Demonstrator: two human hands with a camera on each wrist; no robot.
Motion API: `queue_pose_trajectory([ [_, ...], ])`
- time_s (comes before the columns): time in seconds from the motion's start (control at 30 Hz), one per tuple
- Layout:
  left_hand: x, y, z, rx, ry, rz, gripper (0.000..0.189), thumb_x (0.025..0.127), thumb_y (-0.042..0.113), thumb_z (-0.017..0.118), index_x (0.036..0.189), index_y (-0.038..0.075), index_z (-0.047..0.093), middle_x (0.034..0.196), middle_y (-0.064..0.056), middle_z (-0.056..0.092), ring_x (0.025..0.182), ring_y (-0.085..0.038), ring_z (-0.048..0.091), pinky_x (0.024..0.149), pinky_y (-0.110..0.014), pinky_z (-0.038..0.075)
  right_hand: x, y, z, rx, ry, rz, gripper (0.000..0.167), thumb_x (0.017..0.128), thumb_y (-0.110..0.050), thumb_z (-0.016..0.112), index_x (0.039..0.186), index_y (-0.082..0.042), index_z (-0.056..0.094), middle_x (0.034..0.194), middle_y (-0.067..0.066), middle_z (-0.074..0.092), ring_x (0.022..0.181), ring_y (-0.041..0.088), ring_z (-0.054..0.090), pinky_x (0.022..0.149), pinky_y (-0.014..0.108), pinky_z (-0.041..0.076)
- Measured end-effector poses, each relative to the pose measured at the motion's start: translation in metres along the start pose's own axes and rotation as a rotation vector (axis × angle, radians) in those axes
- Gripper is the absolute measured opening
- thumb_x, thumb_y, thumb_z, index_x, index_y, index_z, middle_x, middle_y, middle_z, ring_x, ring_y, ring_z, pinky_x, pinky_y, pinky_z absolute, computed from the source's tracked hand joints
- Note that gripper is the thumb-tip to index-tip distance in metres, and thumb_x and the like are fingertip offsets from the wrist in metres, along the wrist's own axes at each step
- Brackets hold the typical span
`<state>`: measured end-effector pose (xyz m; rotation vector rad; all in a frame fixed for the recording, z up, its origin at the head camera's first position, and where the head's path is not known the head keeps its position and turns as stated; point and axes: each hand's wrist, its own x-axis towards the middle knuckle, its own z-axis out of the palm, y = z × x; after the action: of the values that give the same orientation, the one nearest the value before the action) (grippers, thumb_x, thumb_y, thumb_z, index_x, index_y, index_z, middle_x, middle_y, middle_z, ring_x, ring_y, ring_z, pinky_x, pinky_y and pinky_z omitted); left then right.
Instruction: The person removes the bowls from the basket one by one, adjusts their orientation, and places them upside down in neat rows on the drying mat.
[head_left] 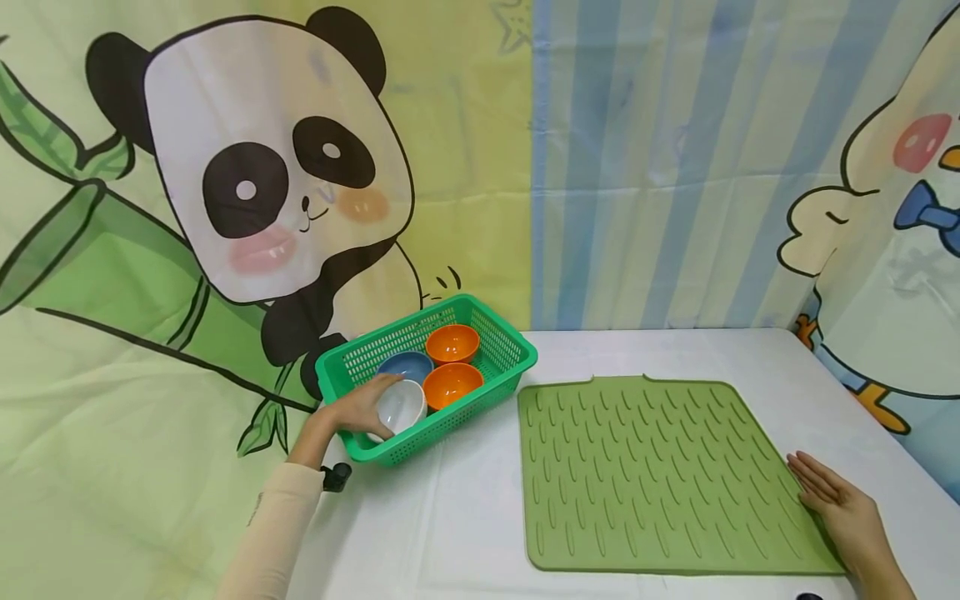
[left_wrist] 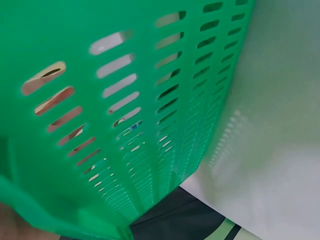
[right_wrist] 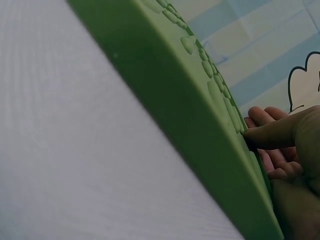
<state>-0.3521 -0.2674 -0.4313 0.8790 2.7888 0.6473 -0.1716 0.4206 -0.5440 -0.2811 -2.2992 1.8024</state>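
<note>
In the head view, a green perforated basket [head_left: 517, 354] holds a white bowl [head_left: 405, 407], a blue bowl [head_left: 406, 364] and two orange bowls, one orange bowl [head_left: 453, 385] in front of the other orange bowl [head_left: 452, 342]. My left hand [head_left: 367, 407] reaches over the basket's left end and grips the white bowl, thumb and fingers spread around its side. The basket wall [left_wrist: 150, 100] fills much of the left wrist view and hides most of that hand. My right hand [head_left: 843, 512] rests along the right edge of a green ridged mat [head_left: 660, 483], its fingers straight and thumb touching the mat.
A white-covered table [head_left: 465, 517] carries the basket at back left and the mat to its right. Behind stands a printed curtain [head_left: 622, 167] with a panda and stripes. A small black object [head_left: 809, 596] shows at the front edge.
</note>
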Motion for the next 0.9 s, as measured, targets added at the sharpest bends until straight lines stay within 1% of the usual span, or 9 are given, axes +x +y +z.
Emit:
queue_pose_trajectory([
  [0.17,-0.001,-0.002,0.0,0.01,0.09,0.035,0.101,0.054,0.033,0.084,0.137,-0.003,0.038,0.13,-0.019,0.041,0.108,-0.035,0.046,0.085,-0.05,0.044,0.001,0.0,0.0,0.028,-0.008,0.005,0.056,0.092,-0.001,0.052,0.142,0.003,0.026,0.107,-0.032,0.053,0.09,-0.02,0.05,0.068,0.007,0.045],
  [0.37,-0.004,0.001,-0.001,0.005,0.221,0.018,0.104,0.053,0.044,0.085,0.135,-0.003,0.041,0.123,-0.022,0.045,0.101,-0.037,0.049,0.078,-0.049,0.048,0.003,0.003,-0.002,-0.015,0.005,0.0,0.056,0.093,-0.004,0.054,0.142,-0.001,0.028,0.107,-0.033,0.052,0.09,-0.022,0.049,0.068,0.007,0.045],
  [0.47,-0.004,0.004,-0.004,-0.003,0.294,0.005,0.105,0.052,0.047,0.085,0.136,0.001,0.041,0.121,-0.02,0.046,0.099,-0.034,0.05,0.075,-0.048,0.049,0.003,0.003,-0.001,-0.023,0.011,0.003,0.056,0.092,-0.004,0.053,0.142,-0.001,0.029,0.106,-0.034,0.052,0.09,-0.022,0.048,0.068,0.006,0.045],
  [0.57,-0.004,0.009,-0.007,-0.041,0.371,0.003,0.103,0.054,0.045,0.086,0.137,0.004,0.039,0.123,-0.017,0.045,0.101,-0.033,0.049,0.076,-0.049,0.049,0.002,0.003,-0.001,-0.022,0.014,0.007,0.055,0.093,-0.003,0.053,0.143,-0.002,0.029,0.106,-0.034,0.051,0.09,-0.022,0.048,0.068,0.006,0.045],
  [0.63,-0.004,0.015,-0.008,-0.087,0.42,0.016,0.102,0.056,0.041,0.086,0.138,0.004,0.037,0.127,-0.016,0.043,0.106,-0.033,0.047,0.083,-0.05,0.047,0.001,0.003,-0.001,-0.02,0.013,0.009,0.055,0.093,-0.003,0.052,0.143,-0.002,0.029,0.107,-0.034,0.051,0.09,-0.022,0.048,0.067,0.006,0.045],
  [0.7,-0.004,0.024,-0.01,-0.154,0.457,0.029,0.101,0.059,0.036,0.087,0.139,0.004,0.034,0.131,-0.016,0.04,0.113,-0.033,0.045,0.09,-0.05,0.044,0.001,0.003,-0.001,-0.031,0.015,0.012,0.055,0.093,-0.003,0.052,0.143,-0.002,0.029,0.106,-0.035,0.051,0.09,-0.023,0.048,0.067,0.006,0.045],
  [0.77,-0.005,0.039,-0.011,-0.24,0.487,0.055,0.099,0.061,0.027,0.087,0.139,0.002,0.032,0.134,-0.017,0.037,0.119,-0.034,0.042,0.095,-0.049,0.039,0.001,0.003,-0.001,-0.04,0.016,0.013,0.054,0.093,-0.002,0.051,0.142,-0.001,0.029,0.105,-0.036,0.051,0.089,-0.023,0.047,0.067,0.006,0.045],
  [0.83,-0.006,0.058,-0.012,-0.329,0.508,0.103,0.096,0.062,0.018,0.086,0.139,-0.001,0.03,0.136,-0.019,0.034,0.123,-0.036,0.039,0.098,-0.048,0.036,0.001,0.003,-0.001,-0.043,0.014,0.012,0.054,0.093,-0.002,0.051,0.142,0.0,0.029,0.106,-0.035,0.051,0.089,-0.023,0.048,0.067,0.006,0.045],
  [0.9,-0.008,0.084,-0.012,-0.42,0.518,0.167,0.094,0.062,0.006,0.084,0.137,-0.006,0.029,0.136,-0.024,0.032,0.125,-0.04,0.037,0.098,-0.05,0.034,0.002,0.003,-0.001,-0.047,0.011,0.012,0.053,0.093,-0.002,0.051,0.142,0.0,0.029,0.106,-0.035,0.051,0.089,-0.023,0.048,0.067,0.007,0.045],
])
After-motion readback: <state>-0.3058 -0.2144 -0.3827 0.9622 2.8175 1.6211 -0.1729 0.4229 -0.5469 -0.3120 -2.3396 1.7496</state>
